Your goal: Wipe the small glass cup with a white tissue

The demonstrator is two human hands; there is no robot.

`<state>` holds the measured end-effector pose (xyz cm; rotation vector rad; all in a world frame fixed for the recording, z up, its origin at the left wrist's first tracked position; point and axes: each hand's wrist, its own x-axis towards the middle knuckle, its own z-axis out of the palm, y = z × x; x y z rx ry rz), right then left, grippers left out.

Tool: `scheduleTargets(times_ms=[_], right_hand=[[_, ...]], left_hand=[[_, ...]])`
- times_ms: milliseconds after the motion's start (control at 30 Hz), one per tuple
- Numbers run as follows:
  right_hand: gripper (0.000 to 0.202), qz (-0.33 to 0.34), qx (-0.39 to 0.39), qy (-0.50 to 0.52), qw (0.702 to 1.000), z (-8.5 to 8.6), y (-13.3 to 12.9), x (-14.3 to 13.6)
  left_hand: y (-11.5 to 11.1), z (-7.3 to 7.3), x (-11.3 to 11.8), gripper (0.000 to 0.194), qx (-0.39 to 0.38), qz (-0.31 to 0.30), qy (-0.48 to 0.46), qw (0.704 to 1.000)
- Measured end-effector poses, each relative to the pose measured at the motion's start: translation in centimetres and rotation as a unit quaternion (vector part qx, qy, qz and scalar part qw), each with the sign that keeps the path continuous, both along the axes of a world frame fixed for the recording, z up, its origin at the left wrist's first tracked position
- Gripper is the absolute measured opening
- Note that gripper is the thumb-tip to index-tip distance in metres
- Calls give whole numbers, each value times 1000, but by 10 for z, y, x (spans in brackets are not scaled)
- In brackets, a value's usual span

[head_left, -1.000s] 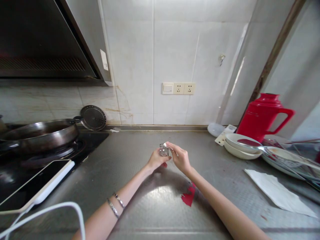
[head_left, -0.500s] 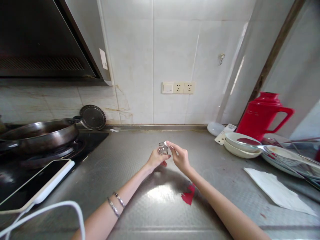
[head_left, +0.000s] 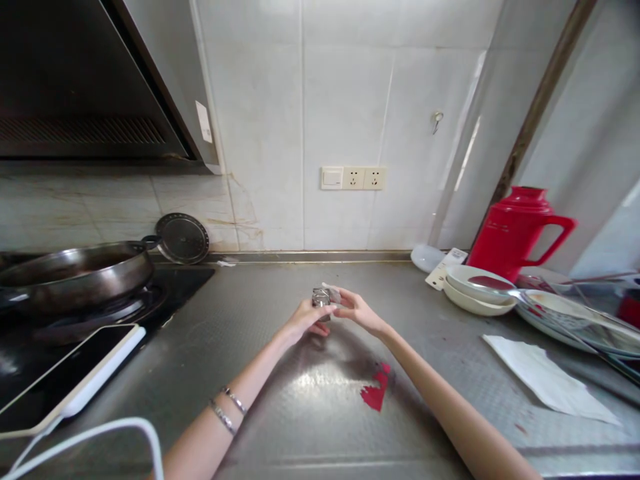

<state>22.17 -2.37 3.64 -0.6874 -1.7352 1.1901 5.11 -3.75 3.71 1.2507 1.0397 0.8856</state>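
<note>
My left hand [head_left: 306, 318] is closed around a small clear glass jar [head_left: 321, 297], held just above the metal counter in the middle of the view. Against the jar's right side, my right hand [head_left: 356, 309] pinches a small whitish piece [head_left: 330, 289] that looks like tissue; its exact kind is too small to tell. The fingers of both hands meet at the jar and partly hide it. Between my forearms a torn red scrap [head_left: 376, 389] lies flat on the counter.
A pan [head_left: 75, 273] stands on the black stove at left, with a phone [head_left: 70, 380] and white cable [head_left: 125, 423] in front. At right are a red thermos [head_left: 513, 233], stacked bowls [head_left: 480, 300], plates and a white paper napkin [head_left: 547, 380].
My right hand has turned flatter and lowered a little, its fingers now at the jar's right side. The jar is slightly lower, and the whole view has shifted a little.
</note>
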Motion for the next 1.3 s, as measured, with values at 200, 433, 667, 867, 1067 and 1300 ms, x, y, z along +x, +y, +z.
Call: scheduleTargets(times_ms=[200,433,667,867,1067,1300], right_hand=[[96,3,-38,-13,999,-18,-4,-15],[81,-97,-35,30,994,-20,-4,-16],[62,-84,-84,41,992,-7,-11,-15],[61,-62,-41,21,997,-4,-20,-22],[47,-77,-107,61,989,-5,-14,-15],[57,-150,-57,31,987,-17,1,-13]], left_hand=[[-1,1,-2,50,-14,-26,39,999],[-1,1,-18,96,-11,-117,8,993],[3,-20,-14,138,179,-5,52,983],[1,-23,-15,95,260,15,65,963],[-2,-20,-11,86,251,24,14,968],[-7,-21,-7,88,240,21,12,971]])
